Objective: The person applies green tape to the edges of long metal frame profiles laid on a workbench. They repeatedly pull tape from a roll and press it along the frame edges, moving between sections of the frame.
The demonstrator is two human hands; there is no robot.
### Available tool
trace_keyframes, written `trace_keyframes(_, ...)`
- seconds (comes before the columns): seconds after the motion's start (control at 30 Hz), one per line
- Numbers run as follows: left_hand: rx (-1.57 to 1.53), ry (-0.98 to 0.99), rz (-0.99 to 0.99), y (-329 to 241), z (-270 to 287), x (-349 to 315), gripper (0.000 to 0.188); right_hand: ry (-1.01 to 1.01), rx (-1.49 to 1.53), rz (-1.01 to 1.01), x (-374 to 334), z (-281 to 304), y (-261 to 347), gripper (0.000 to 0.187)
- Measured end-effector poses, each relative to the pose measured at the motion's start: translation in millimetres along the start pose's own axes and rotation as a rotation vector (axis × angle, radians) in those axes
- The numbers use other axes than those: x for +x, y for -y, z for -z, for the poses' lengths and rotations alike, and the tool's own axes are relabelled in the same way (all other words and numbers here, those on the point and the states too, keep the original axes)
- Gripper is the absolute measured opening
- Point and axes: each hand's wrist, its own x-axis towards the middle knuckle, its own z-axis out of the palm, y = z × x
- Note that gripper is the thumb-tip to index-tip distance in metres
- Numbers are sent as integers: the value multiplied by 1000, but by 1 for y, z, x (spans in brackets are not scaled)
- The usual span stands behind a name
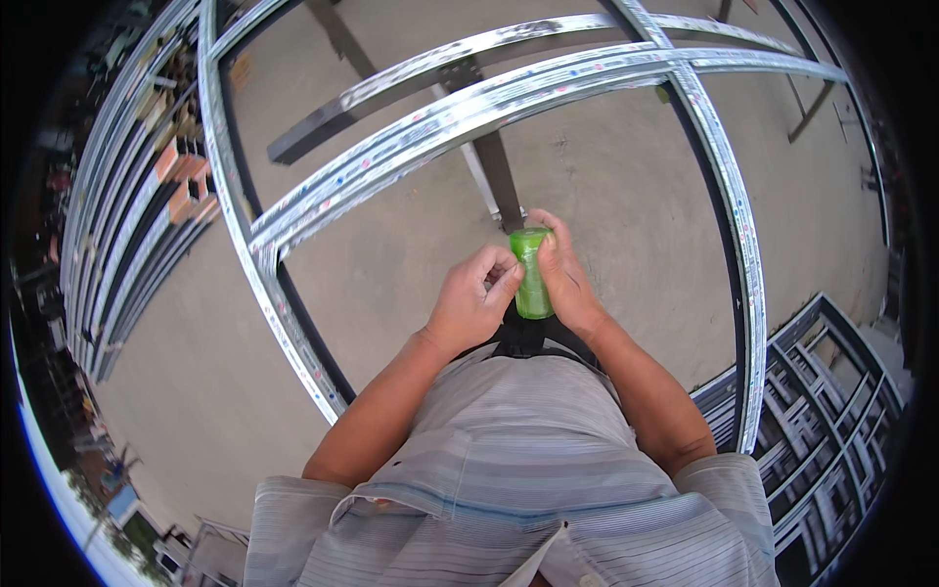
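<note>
A shiny green cylindrical roll (532, 279), perhaps of film or wide tape, stands nearly upright in front of my waist. My right hand (565, 274) grips it from the right, thumb along its upper side and fingers behind it. On the other side, my left hand (476, 296) is closed in a pinch, thumb against the bent fingers, right at the roll's left surface. Whatever lies between those fingertips is too small to make out.
A large metal frame surrounds me, its film-covered crossbar (460, 112) ahead and side rails (729, 225) left and right. A dark support post (499, 176) stands beyond the roll. Long profiles (127, 254) are stacked at far left; more frames (831, 411) lie at lower right.
</note>
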Motion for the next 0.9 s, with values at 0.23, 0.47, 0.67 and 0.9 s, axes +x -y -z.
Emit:
trace_keyframes(0.23,-141,-154,35,40,38,-75,19,129,-16,-124,-29,-66,9,76)
trace_keyframes(0.47,-177,-266,53,51,53,-125,23,132,-207,-32,-53,-110,-10,74)
trace_keyframes(0.67,-212,-218,127,58,48,-160,19,199,-254,9,-70,-126,-14,74)
trace_keyframes(0.9,-269,-318,14,68,23,-197,19,340,-167,47,-91,-126,-11,68)
